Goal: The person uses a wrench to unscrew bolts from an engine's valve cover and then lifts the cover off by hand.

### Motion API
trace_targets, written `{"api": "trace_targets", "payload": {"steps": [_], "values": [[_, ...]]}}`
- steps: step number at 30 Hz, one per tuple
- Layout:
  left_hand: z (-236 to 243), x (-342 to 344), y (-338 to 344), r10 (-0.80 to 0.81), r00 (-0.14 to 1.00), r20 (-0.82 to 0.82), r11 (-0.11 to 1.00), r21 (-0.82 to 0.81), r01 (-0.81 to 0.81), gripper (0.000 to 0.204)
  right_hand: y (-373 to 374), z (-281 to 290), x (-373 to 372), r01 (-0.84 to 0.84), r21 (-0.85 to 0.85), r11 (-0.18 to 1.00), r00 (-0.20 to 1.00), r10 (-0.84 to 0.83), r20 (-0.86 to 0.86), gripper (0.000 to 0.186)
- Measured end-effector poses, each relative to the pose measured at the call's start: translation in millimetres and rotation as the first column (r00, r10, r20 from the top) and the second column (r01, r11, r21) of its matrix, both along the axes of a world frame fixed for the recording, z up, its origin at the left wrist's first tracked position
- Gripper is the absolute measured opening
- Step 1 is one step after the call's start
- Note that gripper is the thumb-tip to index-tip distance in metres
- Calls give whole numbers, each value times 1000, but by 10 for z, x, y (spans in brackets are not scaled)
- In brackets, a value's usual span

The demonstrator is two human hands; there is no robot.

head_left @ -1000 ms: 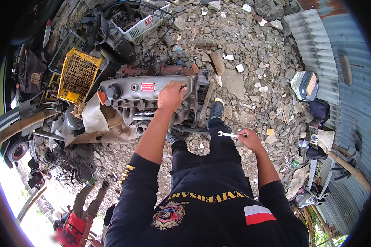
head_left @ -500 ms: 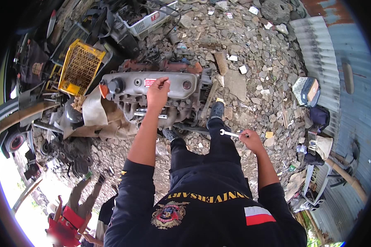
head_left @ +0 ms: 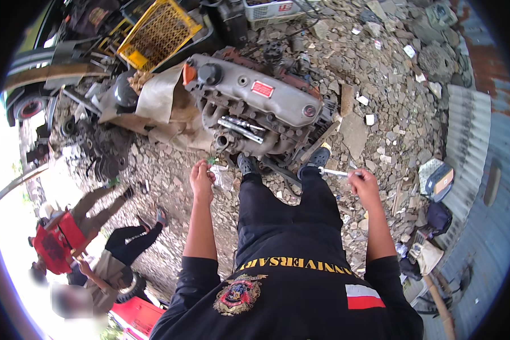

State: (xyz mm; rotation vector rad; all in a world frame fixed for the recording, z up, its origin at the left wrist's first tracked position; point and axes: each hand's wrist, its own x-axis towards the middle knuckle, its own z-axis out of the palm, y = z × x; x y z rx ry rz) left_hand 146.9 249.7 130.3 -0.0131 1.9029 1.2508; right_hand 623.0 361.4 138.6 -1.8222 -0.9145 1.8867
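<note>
A grey engine (head_left: 283, 97) with a red label on its cover lies on the rubble ahead of my feet, with metal tools (head_left: 241, 130) resting along its near side. My left hand (head_left: 203, 180) is off the engine, held low to the left of my legs with fingers curled; whatever it may hold is hidden. My right hand (head_left: 361, 184) grips a silver open-ended wrench (head_left: 337, 172), its head pointing left above my right shoe.
A yellow crate (head_left: 158, 34), cardboard sheeting (head_left: 158, 99) and greasy parts (head_left: 96, 136) crowd the left side. Two people (head_left: 59, 238) (head_left: 105, 283) are at lower left. A bag (head_left: 439, 218) and corrugated metal sheets (head_left: 467, 136) line the right.
My left hand has left the engine cover and moved down and back toward me. My view has shifted, so the engine appears higher. My right hand still holds the wrench.
</note>
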Motion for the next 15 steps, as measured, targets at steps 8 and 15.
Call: {"api": "trace_targets", "payload": {"steps": [8,15], "values": [[-163,-9,-1098,310,943,118,949,12,-314,18,1008,558,-996,215,35,976,872,-176,-456,22],[-547,-688,-940,235,961,144,969,44,-243,14,1666,568,-2691,310,168,936,800,-161,-578,15]]}}
